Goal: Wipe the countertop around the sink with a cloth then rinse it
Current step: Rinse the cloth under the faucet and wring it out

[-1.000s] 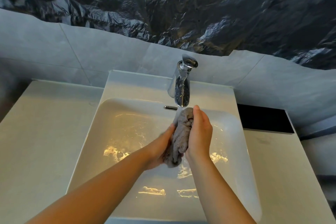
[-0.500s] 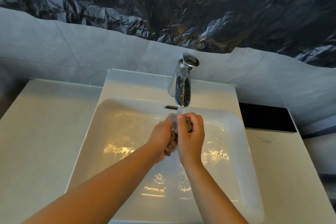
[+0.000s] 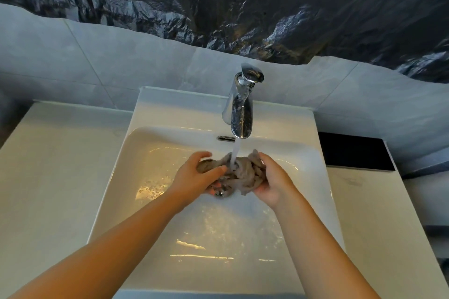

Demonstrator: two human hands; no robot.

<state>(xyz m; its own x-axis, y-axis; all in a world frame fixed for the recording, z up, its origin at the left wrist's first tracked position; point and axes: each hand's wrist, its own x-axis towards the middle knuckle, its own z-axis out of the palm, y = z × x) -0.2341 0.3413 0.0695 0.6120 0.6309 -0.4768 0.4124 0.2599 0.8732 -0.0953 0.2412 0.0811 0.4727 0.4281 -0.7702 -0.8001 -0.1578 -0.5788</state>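
Note:
A wet grey cloth (image 3: 245, 172) is bunched between both hands over the white sink basin (image 3: 150, 201). My left hand (image 3: 194, 177) grips its left end, and my right hand (image 3: 272, 181) cups its right side. Water streams from the chrome faucet (image 3: 240, 104) straight onto the middle of the cloth. The light countertop (image 3: 48, 177) runs to the left and right of the sink.
A black flat panel (image 3: 352, 150) lies on the counter at the back right. Grey wall tiles (image 3: 121, 60) rise behind the sink, with crumpled dark plastic sheeting (image 3: 243, 2) above them. A chrome overflow slot (image 3: 226, 138) sits under the faucet.
My hands have pulled apart sideways, spreading the cloth out under the running water; a second ago they pressed it together upright.

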